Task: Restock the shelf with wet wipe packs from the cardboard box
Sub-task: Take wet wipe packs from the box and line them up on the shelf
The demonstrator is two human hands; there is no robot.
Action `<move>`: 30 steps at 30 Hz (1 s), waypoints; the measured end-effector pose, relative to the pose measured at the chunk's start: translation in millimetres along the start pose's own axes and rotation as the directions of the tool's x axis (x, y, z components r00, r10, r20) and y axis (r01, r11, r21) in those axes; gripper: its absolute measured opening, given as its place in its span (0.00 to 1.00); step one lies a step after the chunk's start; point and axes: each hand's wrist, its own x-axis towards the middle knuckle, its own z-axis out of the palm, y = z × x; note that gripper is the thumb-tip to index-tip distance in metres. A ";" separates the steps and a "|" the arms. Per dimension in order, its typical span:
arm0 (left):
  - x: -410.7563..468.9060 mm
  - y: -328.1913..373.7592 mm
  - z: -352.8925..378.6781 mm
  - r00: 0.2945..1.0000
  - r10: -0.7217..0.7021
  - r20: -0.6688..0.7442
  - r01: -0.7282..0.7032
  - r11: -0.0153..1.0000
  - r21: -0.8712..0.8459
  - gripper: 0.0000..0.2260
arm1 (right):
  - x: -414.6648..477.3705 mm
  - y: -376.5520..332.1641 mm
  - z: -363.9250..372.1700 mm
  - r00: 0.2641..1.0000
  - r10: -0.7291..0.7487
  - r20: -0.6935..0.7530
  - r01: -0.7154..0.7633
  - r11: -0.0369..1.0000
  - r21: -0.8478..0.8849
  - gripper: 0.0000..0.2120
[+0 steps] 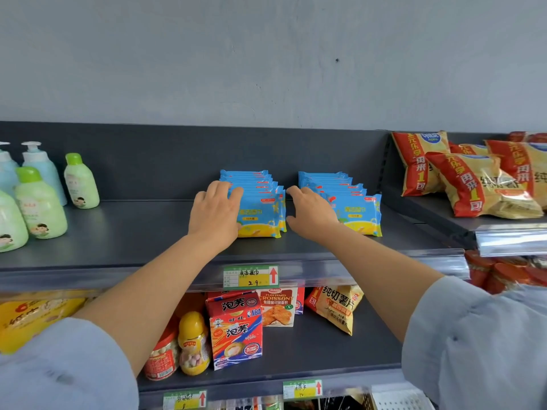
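Left hand (217, 211) rests on left wipe row (260, 214); right hand (310, 214) touches right row (359, 211).

Green bottles (41, 202) stand left, chip bags (473, 184) right, snack boxes (236, 329) below.

The dark grey shelf (133, 226) has a clear rail (355, 261) along its front edge, with a green price tag (251, 276) clipped to it. Near the middle, wet wipe packs (260, 214) stand upright in two rows, side by side with a narrow gap between them. Well off to the left stand green and blue bottles (41, 202). On the lower shelf (325, 350) sit snack boxes (236, 332), jars (194, 344) and a chip bag (337, 309).
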 end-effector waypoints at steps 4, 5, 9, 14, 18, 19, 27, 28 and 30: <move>0.0 15.9 -6.6 0.999 0.054 -0.006 -0.055 0.996 -0.066 0.29 | -15.3 8.2 -6.8 0.999 0.040 -0.002 -0.040 0.996 -0.074 0.25; -1.7 24.1 -9.4 0.997 0.075 -0.005 -0.075 0.994 -0.078 0.29 | -23.3 12.9 -9.4 0.999 0.054 -0.001 -0.054 0.994 -0.096 0.25; -4.8 52.0 -17.0 0.992 0.122 -0.009 -0.122 0.989 -0.079 0.27 | -48.6 31.7 -21.4 0.996 0.084 -0.017 -0.086 0.984 -0.156 0.25; -17.0 120.7 -37.3 0.977 0.210 -0.025 -0.211 0.965 -0.155 0.24 | -100.7 84.4 -48.0 0.985 0.171 -0.008 -0.169 0.961 -0.221 0.24; -38.1 191.7 -45.2 0.964 0.263 -0.028 -0.262 0.940 -0.217 0.21 | -157.2 133.7 -68.8 0.975 0.224 0.009 -0.215 0.946 -0.243 0.24; -45.4 210.7 -46.0 0.962 0.273 -0.018 -0.269 0.934 -0.237 0.21 | -173.3 146.7 -73.0 0.971 0.237 0.023 -0.224 0.940 -0.256 0.24; -112.4 353.4 -37.7 0.925 0.362 0.111 -0.302 0.882 -0.362 0.20 | -304.5 245.7 -80.6 0.913 0.368 0.179 -0.294 0.894 -0.339 0.26; -120.6 368.4 -35.1 0.917 0.379 0.125 -0.310 0.875 -0.372 0.20 | -318.4 257.0 -78.7 0.899 0.391 0.196 -0.313 0.888 -0.337 0.26; -135.7 395.7 -28.9 0.896 0.416 0.159 -0.327 0.856 -0.400 0.21 | -343.7 278.4 -72.7 0.872 0.436 0.224 -0.354 0.876 -0.328 0.25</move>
